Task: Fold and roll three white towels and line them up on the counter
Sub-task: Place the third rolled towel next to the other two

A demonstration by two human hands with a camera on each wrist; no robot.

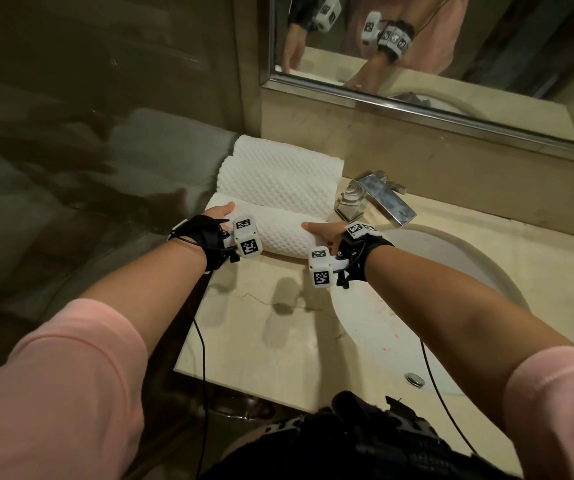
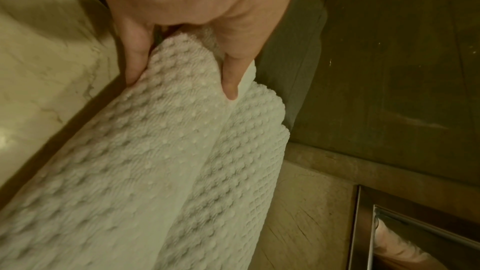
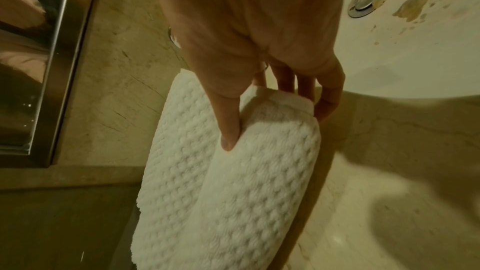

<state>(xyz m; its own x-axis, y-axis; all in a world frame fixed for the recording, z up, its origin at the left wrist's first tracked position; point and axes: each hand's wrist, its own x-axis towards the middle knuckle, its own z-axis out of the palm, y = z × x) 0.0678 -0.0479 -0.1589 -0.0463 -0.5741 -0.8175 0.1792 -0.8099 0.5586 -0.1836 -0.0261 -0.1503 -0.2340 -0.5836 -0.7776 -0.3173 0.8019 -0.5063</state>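
Note:
Three rolled white towels lie side by side at the back left of the beige counter [image 1: 271,327]. The far roll [image 1: 285,152] lies against the back ledge, and the middle roll [image 1: 278,187] lies right beside it. Both my hands hold the nearest roll [image 1: 282,233] by its ends while it lies against the middle one. My left hand [image 1: 219,213] grips the left end between thumb and fingers [image 2: 231,83], seen on the towel [image 2: 155,151] in the left wrist view. My right hand [image 1: 323,230] grips the right end of the towel [image 3: 246,192], thumb [image 3: 228,137] on top.
A chrome faucet [image 1: 379,199] stands just right of the rolls, with the white sink basin [image 1: 458,268] and its drain plug [image 1: 416,378] beyond. A framed mirror [image 1: 451,64] hangs above the back ledge. The counter's left edge drops to a dark floor.

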